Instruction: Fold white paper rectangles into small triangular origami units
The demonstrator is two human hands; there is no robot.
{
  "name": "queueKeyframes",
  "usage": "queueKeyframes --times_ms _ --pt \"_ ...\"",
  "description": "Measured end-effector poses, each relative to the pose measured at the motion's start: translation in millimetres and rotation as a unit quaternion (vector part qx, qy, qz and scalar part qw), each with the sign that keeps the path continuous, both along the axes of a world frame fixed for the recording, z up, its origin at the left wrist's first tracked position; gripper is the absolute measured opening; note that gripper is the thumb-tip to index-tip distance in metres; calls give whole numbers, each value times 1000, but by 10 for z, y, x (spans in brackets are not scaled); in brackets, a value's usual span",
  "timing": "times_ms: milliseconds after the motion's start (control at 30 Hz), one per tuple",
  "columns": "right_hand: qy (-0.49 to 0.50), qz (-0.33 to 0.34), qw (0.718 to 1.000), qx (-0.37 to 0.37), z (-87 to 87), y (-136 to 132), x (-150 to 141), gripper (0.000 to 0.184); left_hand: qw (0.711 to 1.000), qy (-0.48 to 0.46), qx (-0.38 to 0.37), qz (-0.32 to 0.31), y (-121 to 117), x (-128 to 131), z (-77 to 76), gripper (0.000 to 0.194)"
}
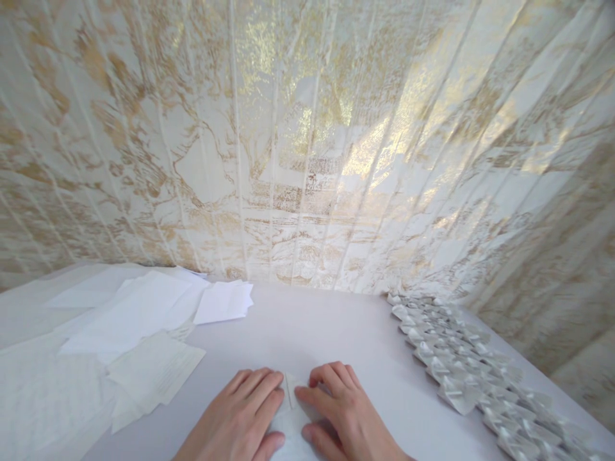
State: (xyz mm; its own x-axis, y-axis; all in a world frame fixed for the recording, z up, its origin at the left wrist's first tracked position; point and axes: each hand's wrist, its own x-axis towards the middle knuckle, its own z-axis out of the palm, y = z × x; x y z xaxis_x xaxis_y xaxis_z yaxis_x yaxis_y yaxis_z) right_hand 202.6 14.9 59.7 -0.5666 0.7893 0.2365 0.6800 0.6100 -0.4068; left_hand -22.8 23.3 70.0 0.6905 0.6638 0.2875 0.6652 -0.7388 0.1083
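Observation:
A small piece of folded white paper [291, 422] lies on the table at the bottom middle, its top narrowing to a point with a crease or seam down the centre. My left hand [240, 413] is on its left side, fingers together and bent over the edge, thumb near the lower part. On the right edge, my right hand [343, 410] presses with a curled index finger, the other fingers tucked beside it and the thumb lower down. Both hands hold the paper against the tabletop. Its lower end runs out of view.
Loose white sheets [139, 307] and lined, written pages [52, 390] are piled at left. A small stack of cut paper [224, 301] lies beside them. Rows of folded paper pieces [456, 384] line the right of the white table [307, 326]. A gold-patterned curtain [288, 160] hangs behind.

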Motion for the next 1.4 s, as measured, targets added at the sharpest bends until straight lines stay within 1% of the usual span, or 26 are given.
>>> queueKeyframes --times_ms 167,267,400,533,600,667,767,967,1133,1233,1367,1400 --pt "48 7 995 -85 -21 -4 -32 51 999 -44 5 -8 20 -23 -180 51" --pt "62 3 994 -84 -56 -8 -36 52 998 -51 10 -33 35 -45 -215 42" --pt "57 -15 997 -57 -82 -12 -26 50 999 -51 -5 -18 48 -37 -225 36" --pt "17 3 996 -87 16 -2 -22 51 998 -58 -37 -9 69 -23 -294 35" --pt "-4 15 993 -113 92 7 -16 53 996 -65 -57 -1 77 -26 -312 30" --pt "-16 26 991 -131 154 15 -4 52 995 -77 -69 4 77 -29 -302 23" --pt "-13 38 991 -131 190 20 16 47 992 -102 -77 8 57 -17 -247 17" --pt "-23 39 994 -99 126 20 13 42 988 -134 -77 28 -2 23 -138 15" --pt "-19 28 996 -88 97 12 -7 38 987 -143 -64 27 4 26 -148 13" --pt "-17 17 996 -87 95 5 -16 37 986 -146 -73 29 12 28 -152 15" --pt "-11 20 997 -73 83 8 -14 33 987 -128 -92 37 12 17 -109 12" --pt "-10 23 997 -68 78 10 -11 32 988 -118 -93 35 12 11 -92 15"
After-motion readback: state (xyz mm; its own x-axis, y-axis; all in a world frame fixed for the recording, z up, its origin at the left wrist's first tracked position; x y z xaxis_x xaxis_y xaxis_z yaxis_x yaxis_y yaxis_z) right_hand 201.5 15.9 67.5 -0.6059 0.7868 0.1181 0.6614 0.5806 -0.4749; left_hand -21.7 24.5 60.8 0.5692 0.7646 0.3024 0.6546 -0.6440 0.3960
